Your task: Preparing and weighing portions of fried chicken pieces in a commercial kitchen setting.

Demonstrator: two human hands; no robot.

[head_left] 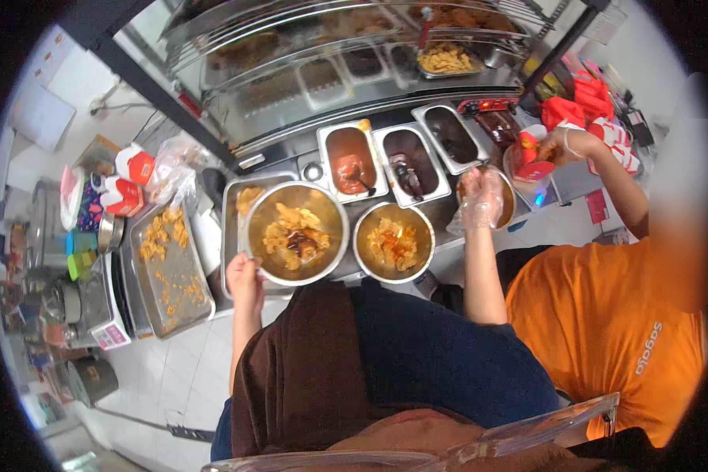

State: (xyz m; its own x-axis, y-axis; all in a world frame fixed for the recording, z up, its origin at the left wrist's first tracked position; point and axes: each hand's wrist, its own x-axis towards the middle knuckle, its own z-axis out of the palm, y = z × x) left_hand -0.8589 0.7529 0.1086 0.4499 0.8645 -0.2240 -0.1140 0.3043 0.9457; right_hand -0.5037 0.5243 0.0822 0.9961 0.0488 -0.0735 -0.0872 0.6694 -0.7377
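Note:
My left hand (245, 279) is closed on the near left rim of a large steel mixing bowl (340, 236), which holds fried chicken pieces (287, 224) with dark sauce on top. Beside it stands a smaller steel bowl (359, 250) of fried pieces (392, 242) with reddish sauce. My right hand (484, 203), in a clear plastic glove, is over a third bowl (507, 197) at the right. Its fingers look drawn together; what they hold is hidden. Three sauce pans stand behind the bowls: orange-red (351, 161), dark brown (409, 165) and near-black (451, 135).
A tray (185, 311) of fried pieces and crumbs lies left, near red-and-white cartons (123, 195). A glass-fronted warming cabinet (291, 94) rises behind the pans. At right, a co-worker in an orange shirt (598, 315) holds a gloved hand (568, 145) by a red-and-white carton (531, 157).

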